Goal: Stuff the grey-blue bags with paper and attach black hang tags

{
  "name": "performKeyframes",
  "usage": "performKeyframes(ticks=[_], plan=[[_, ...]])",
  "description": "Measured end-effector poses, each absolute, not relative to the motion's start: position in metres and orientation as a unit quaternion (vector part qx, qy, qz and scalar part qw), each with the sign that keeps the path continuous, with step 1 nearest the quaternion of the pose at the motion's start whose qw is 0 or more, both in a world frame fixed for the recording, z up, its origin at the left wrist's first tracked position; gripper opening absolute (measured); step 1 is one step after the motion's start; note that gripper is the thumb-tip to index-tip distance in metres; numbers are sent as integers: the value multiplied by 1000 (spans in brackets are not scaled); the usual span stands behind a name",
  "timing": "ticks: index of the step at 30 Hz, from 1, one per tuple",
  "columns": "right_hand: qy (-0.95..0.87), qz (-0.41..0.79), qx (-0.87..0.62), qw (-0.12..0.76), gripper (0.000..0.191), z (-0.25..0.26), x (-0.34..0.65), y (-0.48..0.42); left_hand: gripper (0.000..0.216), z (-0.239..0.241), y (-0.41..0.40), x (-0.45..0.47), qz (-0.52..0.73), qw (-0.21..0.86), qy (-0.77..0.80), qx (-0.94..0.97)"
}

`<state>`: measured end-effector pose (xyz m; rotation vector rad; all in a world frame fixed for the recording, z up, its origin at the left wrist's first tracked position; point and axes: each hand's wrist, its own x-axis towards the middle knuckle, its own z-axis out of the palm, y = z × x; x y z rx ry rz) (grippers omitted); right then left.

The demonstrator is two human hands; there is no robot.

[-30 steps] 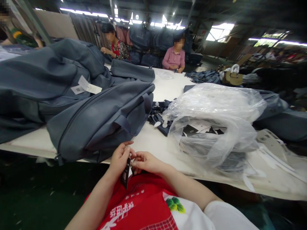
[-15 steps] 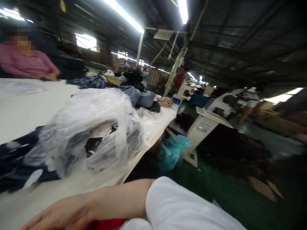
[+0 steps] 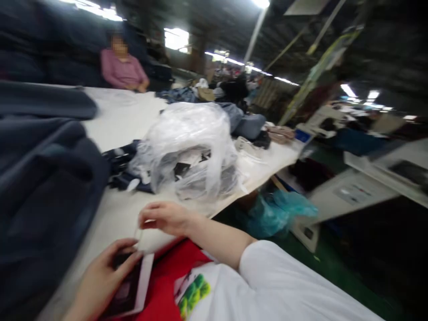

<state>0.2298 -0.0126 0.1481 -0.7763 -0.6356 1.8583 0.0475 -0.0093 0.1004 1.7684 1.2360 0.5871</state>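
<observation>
I see my left hand (image 3: 100, 281) low at the near edge of the surface (image 3: 113, 120), its fingers (image 3: 125, 258) laid flat and lightly spread over a dark card with a pale border (image 3: 132, 290), the thumb side hidden, so the card sits gripped under those fingers and against my red apron (image 3: 160, 290). My right hand (image 3: 165, 217) hovers just above and beyond it, the fingers curled in with thumb and forefinger pressed together on something small and pale; blur keeps me from saying what it is, though a thin pale strand (image 3: 137, 232) seems to hang from that pinch toward the left fingers. The two hands are near each other but not touching. Left of the left fingers, a big dark grey bag (image 3: 43, 178) fills the near side of the surface. Beyond the right fingers lies a crumpled clear plastic bag (image 3: 190, 147) with dark and white pieces inside, and just left of it a small heap of dark straps (image 3: 118, 167). Farther out past the plastic are more grey fabric items (image 3: 247, 125). Across the surface, well away from my fingers, a person in a pink top (image 3: 122, 71) sits. To the right of my right arm, below the surface edge, I make out a teal plastic bag (image 3: 277, 214) and a pale machine housing (image 3: 354, 196).
</observation>
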Motion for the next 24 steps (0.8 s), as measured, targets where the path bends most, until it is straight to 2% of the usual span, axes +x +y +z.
performKeyframes(ticks=[3,8,13,16,21,24], plan=[[-259,784,-280,490,32,152,229,-5,41,116,-25,24,244,524,504,641],[-236,796,-288,478,19,152,219,0,33,123,-25,26,276,577,509,576],[-292,770,-296,484,35,155,217,5,37,120,-31,22,288,605,474,571],[-281,779,-280,485,38,156,217,9,44,121,-32,23,314,642,408,568],[-287,781,-275,482,30,160,210,19,19,134,-29,18,316,641,392,580],[-312,797,-263,446,21,158,195,23,21,141,-32,5,305,695,375,532]])
